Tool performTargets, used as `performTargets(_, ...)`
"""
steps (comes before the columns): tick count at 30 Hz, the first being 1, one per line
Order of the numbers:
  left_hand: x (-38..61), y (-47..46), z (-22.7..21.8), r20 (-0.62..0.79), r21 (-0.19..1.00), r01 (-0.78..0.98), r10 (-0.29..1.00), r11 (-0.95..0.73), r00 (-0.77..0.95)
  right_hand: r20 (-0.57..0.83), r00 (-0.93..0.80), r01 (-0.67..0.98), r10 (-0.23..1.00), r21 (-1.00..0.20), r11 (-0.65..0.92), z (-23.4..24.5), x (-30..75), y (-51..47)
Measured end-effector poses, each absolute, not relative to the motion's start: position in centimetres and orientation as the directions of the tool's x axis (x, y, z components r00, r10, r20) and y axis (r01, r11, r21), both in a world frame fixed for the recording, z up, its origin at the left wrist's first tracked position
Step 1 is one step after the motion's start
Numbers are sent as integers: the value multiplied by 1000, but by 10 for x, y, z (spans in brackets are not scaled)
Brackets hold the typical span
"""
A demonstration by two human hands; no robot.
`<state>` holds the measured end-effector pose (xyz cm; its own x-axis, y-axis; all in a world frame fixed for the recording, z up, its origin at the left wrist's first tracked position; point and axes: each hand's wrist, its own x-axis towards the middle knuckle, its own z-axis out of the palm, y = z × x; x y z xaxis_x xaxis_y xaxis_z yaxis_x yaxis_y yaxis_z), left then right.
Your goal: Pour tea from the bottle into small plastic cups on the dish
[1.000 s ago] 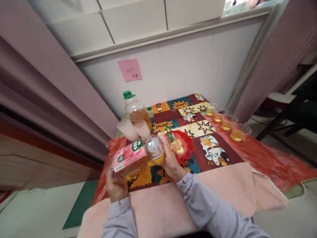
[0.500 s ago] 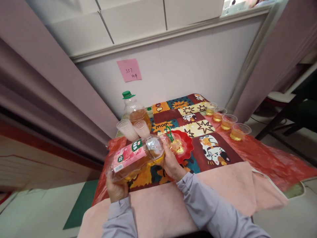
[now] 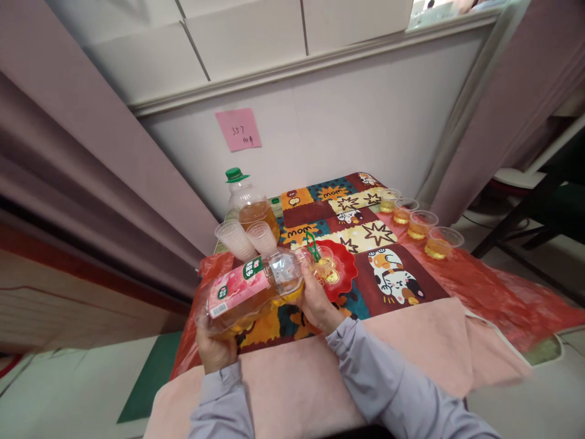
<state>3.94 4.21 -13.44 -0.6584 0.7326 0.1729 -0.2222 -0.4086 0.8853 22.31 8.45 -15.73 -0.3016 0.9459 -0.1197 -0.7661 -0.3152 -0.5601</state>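
A large clear juice bottle [image 3: 242, 285] with a pink label lies tilted in my two hands, its neck toward the right. My left hand [image 3: 214, 349] grips its base end from below. Near the neck, my right hand [image 3: 316, 302] is closed around the bottle. The mouth points over a red scalloped plate [image 3: 346, 277], where a clear plastic cup [image 3: 325, 263] stands with yellow liquid in it. A green strap [image 3: 312, 246] hangs at the bottle's neck. Part of the cup is hidden behind the neck.
Stacked plastic cups [image 3: 235, 239] stand behind the bottle, beside a second bottle [image 3: 256, 213] with a green cap. Several filled cups [image 3: 423, 224] line the right side on red plastic sheeting [image 3: 503, 286]. Patterned mats [image 3: 365, 268] and a pink cloth [image 3: 292, 390] cover the table.
The bottle and both hands look almost still. The liquid near the bottle's shoulder appears slightly lower than before.
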Motion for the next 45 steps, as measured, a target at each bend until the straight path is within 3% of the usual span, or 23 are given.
performTargets(45, 40, 43, -132, 248, 882, -177, 751, -436, -612, -102, -317, -761, 943, -566, -317, -158, 224, 85)
